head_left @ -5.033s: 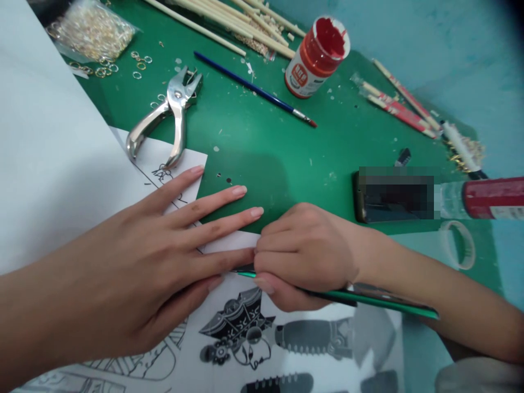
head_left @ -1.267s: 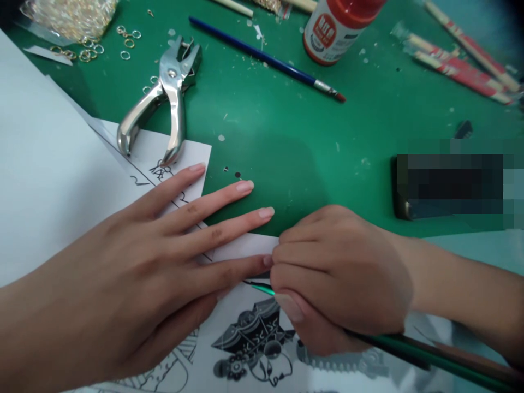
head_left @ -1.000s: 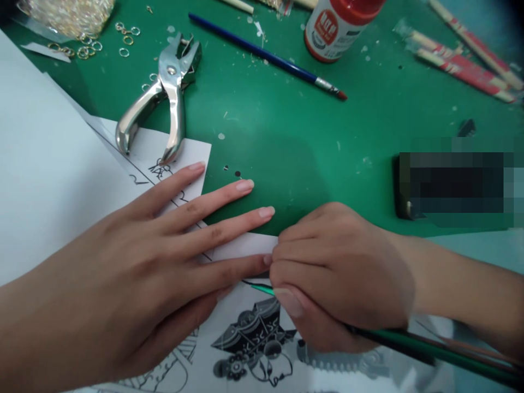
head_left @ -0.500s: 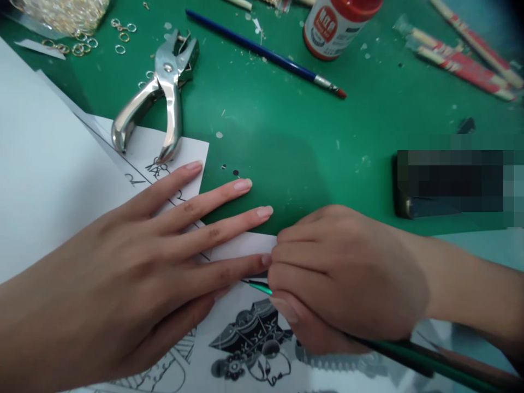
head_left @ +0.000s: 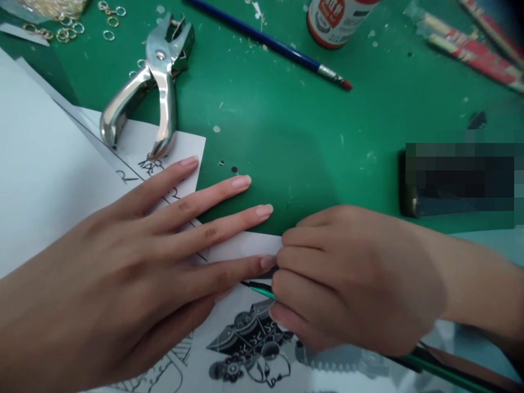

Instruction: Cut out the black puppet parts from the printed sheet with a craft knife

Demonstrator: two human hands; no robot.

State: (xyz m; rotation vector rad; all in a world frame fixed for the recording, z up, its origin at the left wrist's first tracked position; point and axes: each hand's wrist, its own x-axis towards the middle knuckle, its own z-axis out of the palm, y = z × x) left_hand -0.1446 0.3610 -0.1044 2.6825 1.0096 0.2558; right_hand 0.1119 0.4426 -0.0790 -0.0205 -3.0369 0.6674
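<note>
My left hand point(head_left: 164, 262) lies flat with its fingers spread over white paper printed with black line drawings. Its index fingertip is right beside the knuckles of my right hand point(head_left: 347, 278). That hand is closed around a slim green pen-like tool point(head_left: 262, 290); its dark pointed tip rests on or just over the paper, and its shaft runs out under the wrist to the lower right. I cannot tell its exact kind. Below the tip, a printed figure point(head_left: 254, 349) with a dark headdress shows. A silver hole punch point(head_left: 161, 82) lies just beyond my left fingers.
Across the green tabletop point(head_left: 278, 142) lie a blue paintbrush point(head_left: 266, 41) with a red tip, a red-labelled jar point(head_left: 339, 19), wrapped wooden sticks point(head_left: 475, 52) and small metal rings point(head_left: 69, 33). A dark, partly pixelated object point(head_left: 458, 183) sits at right. White sheets point(head_left: 49, 164) cover the left.
The view has shifted slightly, so the jar and hole punch sit higher. My right hand has turned a little, its thumb now more tucked under; my left hand stays spread on the paper.
</note>
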